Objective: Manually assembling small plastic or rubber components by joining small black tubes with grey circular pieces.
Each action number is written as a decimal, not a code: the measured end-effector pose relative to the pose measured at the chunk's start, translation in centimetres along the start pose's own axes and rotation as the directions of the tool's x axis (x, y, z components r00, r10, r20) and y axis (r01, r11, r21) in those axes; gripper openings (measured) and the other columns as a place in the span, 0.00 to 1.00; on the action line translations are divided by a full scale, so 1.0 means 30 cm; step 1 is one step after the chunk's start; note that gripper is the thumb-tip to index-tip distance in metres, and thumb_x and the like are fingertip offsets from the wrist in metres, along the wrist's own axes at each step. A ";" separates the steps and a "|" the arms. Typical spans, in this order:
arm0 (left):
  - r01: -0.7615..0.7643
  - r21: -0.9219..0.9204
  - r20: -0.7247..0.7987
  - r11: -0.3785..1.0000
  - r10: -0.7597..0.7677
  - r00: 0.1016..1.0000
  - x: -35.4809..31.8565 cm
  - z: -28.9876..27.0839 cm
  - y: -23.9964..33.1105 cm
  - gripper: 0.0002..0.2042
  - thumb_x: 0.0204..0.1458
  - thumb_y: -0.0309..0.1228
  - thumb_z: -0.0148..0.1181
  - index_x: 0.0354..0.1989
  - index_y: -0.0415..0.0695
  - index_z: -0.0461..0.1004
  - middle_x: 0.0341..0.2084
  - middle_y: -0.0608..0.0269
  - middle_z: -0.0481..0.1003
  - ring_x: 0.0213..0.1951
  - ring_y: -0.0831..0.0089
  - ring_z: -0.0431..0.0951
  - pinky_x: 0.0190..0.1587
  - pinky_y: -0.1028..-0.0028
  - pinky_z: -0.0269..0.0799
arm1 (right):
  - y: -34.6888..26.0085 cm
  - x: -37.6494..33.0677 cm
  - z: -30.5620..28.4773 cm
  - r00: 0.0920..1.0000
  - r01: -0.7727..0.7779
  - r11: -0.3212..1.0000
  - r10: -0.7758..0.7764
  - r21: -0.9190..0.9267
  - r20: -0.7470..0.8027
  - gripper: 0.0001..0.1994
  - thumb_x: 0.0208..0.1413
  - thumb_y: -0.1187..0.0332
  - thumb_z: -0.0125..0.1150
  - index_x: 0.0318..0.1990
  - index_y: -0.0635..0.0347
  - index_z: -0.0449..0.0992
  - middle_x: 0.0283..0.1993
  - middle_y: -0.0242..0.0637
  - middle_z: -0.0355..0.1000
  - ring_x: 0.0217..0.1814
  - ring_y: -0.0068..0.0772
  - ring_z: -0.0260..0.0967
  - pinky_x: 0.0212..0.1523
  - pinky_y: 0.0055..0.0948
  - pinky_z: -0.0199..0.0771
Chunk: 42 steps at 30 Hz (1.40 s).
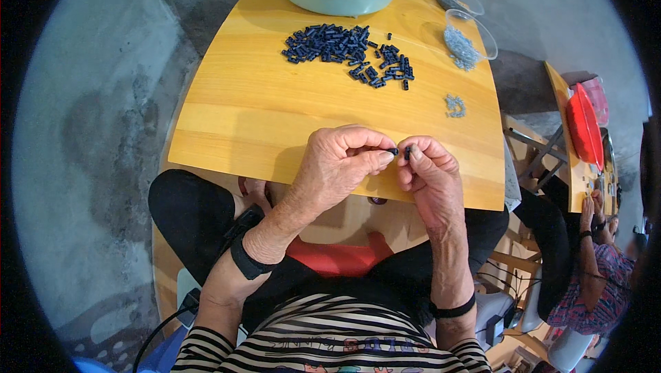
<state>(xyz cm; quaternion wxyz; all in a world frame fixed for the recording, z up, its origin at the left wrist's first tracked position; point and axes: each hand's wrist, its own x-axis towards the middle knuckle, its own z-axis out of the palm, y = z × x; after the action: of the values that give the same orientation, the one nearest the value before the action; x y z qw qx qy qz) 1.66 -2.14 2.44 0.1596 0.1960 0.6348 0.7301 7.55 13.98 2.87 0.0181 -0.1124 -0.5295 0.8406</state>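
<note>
Over the near edge of the wooden table [261,118], both my hands are raised close together. My left hand [336,160] pinches a small black plastic connector [393,151] between thumb and forefinger. A second small black connector [407,153] sits in the thumb-and-finger pinch of my right hand [435,175]. The two pieces point toward each other with a narrow gap between them. Beyond my hands lies a loose pile of black connectors [329,43], with several scattered on its right side. A little heap of tiny clear parts [455,106] lies to the right.
A pale turquoise basin [337,3] full of black pieces stands at the far edge. Two clear plastic tubs [491,43] with small parts sit at the far right. Farther right, another person [595,283] works at a table with a red basin [584,125].
</note>
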 end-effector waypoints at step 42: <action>-0.099 0.187 0.004 0.977 0.100 0.995 0.007 0.013 -0.042 0.03 0.46 0.20 0.62 0.30 0.37 0.78 0.21 0.68 0.73 0.25 0.85 0.70 0.27 0.83 0.65 | -0.101 0.217 -0.226 0.751 0.189 -0.046 -0.636 -0.981 0.175 0.01 0.47 0.73 0.59 0.29 0.58 0.75 0.28 0.42 0.70 0.31 0.46 0.71 0.32 0.38 0.70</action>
<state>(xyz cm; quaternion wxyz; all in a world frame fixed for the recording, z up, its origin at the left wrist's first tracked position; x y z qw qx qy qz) 1.64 -1.50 1.25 0.1021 0.2399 0.6904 0.6748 2.36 22.30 1.67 0.2884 -0.0673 -0.9358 0.1913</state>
